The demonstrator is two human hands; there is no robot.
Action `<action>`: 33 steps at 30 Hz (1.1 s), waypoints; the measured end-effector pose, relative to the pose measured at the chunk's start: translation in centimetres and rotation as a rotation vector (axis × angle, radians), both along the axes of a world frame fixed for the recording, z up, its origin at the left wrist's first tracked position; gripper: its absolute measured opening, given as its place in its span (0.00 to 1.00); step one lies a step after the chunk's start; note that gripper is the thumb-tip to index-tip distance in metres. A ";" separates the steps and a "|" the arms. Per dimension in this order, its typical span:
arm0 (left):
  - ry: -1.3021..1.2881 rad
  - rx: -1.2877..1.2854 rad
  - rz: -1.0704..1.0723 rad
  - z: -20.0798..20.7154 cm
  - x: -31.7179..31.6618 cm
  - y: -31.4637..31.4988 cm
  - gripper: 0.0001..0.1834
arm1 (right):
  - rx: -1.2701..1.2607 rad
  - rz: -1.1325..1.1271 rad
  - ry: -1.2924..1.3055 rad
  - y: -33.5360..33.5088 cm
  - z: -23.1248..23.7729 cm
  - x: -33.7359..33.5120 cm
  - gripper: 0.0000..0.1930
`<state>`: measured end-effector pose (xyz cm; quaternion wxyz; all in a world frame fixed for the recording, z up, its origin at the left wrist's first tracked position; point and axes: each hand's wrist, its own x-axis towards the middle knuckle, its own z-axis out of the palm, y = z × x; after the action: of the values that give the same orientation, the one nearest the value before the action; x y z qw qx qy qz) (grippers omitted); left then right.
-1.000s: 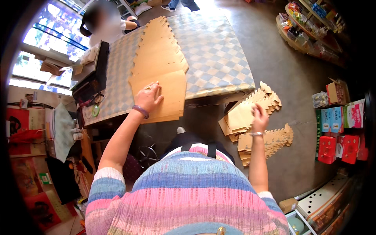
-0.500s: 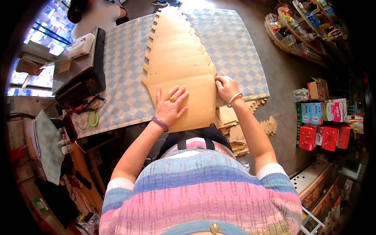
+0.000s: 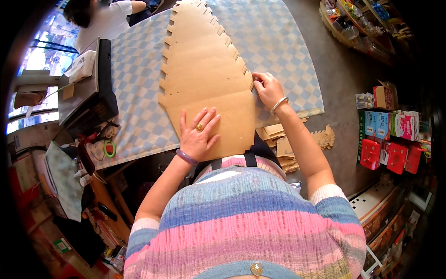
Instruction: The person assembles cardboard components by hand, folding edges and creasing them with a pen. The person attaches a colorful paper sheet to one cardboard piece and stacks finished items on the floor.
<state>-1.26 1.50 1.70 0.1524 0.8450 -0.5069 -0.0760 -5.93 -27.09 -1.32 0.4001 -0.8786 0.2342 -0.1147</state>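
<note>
Your long brown cardboard [image 3: 209, 69] points across the tabletop [image 3: 285, 51] from near edge to far, your left hand [image 3: 197, 139] spread flat on it, your right hand [image 3: 269, 90] bent at its side nearer the tabletop's right edge, gripping or not I can't tell.

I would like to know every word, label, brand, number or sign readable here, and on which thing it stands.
Printed wording stays unquoted here.
Blue packages: small printing.
Pink-and-white package: larger characters.
Green strip: light characters.
Red packages: any text too small to read.
Top brown sheet, under the left hand: no words visible.
</note>
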 end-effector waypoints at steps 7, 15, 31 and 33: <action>-0.005 0.011 0.028 0.4 -0.3 -0.1 0.30 | 0.047 0.048 0.011 -0.8 0.7 0.7 0.12; -0.022 0.001 0.042 0.1 -0.5 -0.3 0.31 | 0.321 0.001 -0.091 -1.1 0.0 1.1 0.11; 0.223 -0.221 0.083 0.7 0.2 0.5 0.29 | 0.176 0.163 0.054 0.2 2.1 0.9 0.17; 0.194 -0.281 0.150 0.8 1.2 1.0 0.29 | 0.648 0.076 -0.081 0.0 1.4 0.7 0.14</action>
<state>-0.02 2.54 2.54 0.3224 0.8395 -0.4310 -0.0741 -5.27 -27.05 0.09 0.6718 -0.7084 0.2095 -0.0541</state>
